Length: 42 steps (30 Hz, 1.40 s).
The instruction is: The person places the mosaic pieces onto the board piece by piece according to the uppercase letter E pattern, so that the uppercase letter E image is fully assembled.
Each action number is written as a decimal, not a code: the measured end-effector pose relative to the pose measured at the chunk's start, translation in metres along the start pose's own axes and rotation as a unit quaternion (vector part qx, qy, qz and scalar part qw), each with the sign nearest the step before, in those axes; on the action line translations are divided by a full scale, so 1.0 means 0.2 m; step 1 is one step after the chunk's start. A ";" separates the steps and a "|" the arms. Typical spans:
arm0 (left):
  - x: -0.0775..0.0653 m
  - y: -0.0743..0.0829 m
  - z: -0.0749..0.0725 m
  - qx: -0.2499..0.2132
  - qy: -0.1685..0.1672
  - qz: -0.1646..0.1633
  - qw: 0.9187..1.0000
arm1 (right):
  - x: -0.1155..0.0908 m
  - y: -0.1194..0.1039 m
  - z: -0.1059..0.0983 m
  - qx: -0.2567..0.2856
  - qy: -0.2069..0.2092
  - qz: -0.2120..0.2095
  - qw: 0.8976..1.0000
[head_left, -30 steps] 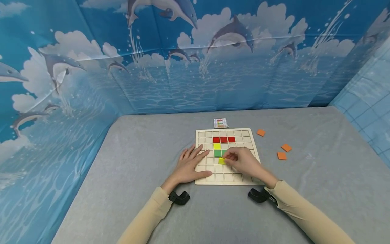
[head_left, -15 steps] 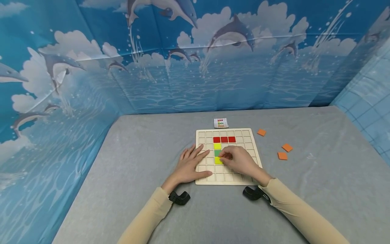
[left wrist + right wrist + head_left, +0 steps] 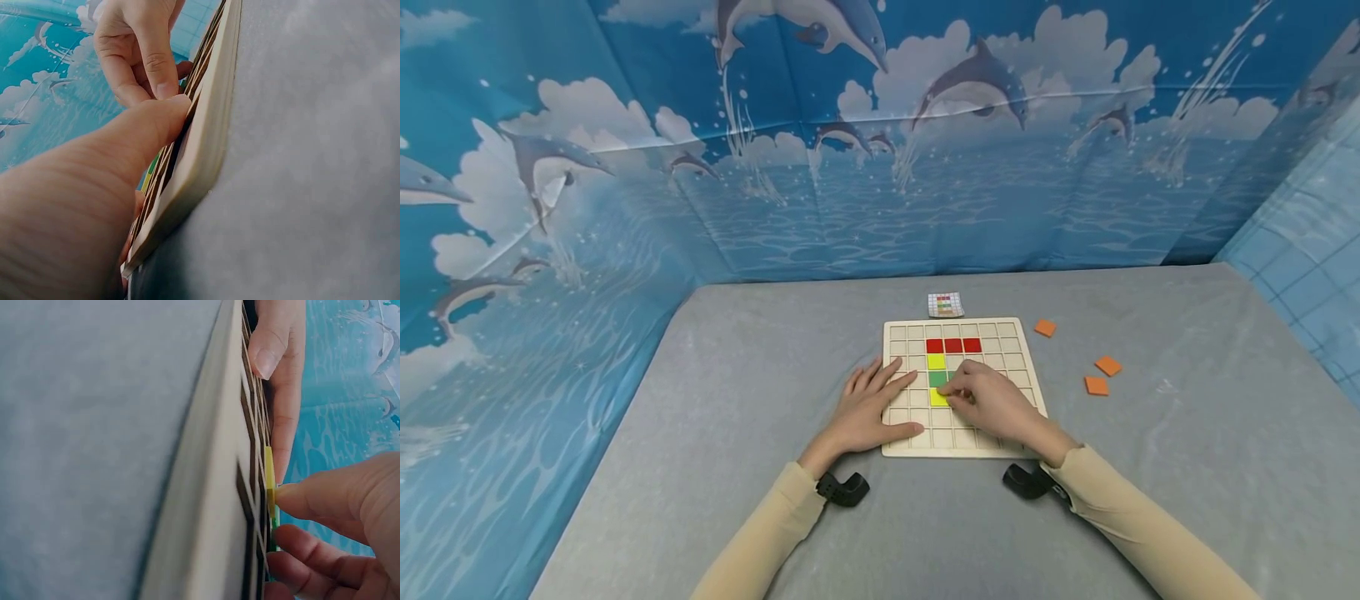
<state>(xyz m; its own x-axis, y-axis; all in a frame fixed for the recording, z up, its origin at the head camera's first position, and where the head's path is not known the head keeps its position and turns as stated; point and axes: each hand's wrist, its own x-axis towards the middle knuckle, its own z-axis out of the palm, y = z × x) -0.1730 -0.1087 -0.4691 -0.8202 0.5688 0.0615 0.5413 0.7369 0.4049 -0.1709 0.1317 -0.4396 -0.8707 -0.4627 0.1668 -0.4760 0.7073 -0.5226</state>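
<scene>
The square yellow tile (image 3: 937, 398) has shifted left across the pale wooden grid board (image 3: 940, 439) in the head view, where the left hand (image 3: 861, 412) rests spread, gripping nothing. The left wrist view shows that hand's thumb (image 3: 159, 117) by the board's edge; from the right wrist, the right hand's (image 3: 372, 519) curled grip touches the tile, seemingly almost seated on the board, pinch unclear.

The gridded board (image 3: 898, 333) is pale, its tiles (image 3: 937, 399) red, yellow, green.
</scene>
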 end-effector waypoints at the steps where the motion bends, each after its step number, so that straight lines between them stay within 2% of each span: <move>1: 0.00 0.00 0.00 0.001 0.000 0.000 1.000 | 0.00 0.00 0.00 -0.003 -0.002 0.000 1.000; 11: 0.00 -0.01 0.01 -0.001 0.001 0.000 1.000 | -0.02 0.01 -0.01 0.002 -0.028 -0.010 1.000; 17: 0.00 -0.01 0.02 -0.001 0.004 0.000 1.000 | -0.05 0.03 -0.07 0.048 -0.086 -0.055 0.994; 19: 0.00 -0.01 0.01 0.000 0.003 -0.001 1.000 | -0.07 0.05 -0.09 0.072 -0.093 -0.069 0.991; 22: 0.00 -0.01 0.02 -0.001 0.004 0.000 1.000 | -0.10 0.09 -0.11 0.102 -0.074 -0.078 0.989; 26: 0.00 -0.01 0.02 -0.006 0.006 0.002 1.000 | -0.15 0.15 -0.15 0.119 -0.020 -0.078 0.990; 28: 0.00 -0.01 0.02 -0.007 0.004 0.002 1.000 | -0.18 0.19 -0.18 0.108 0.001 -0.062 0.992; 34: 0.00 -0.01 0.01 -0.008 0.006 0.002 1.000 | -0.28 0.29 -0.28 0.058 0.039 0.029 0.997; 39: 0.00 -0.01 0.02 -0.008 0.003 0.001 1.000 | -0.34 0.39 -0.33 0.014 0.090 0.057 0.994; 42: 0.00 -0.01 0.02 -0.006 0.000 -0.001 1.000 | -0.38 0.44 -0.36 -0.014 0.101 0.077 0.992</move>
<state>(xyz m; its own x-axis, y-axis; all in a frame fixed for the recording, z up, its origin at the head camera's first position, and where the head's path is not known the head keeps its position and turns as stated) -0.1736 -0.1087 -0.4731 -0.8212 0.5674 0.0612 0.5376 0.7331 0.4166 -0.1545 0.2675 -0.4387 -0.9394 -0.2329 0.2516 -0.3354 0.7769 -0.5329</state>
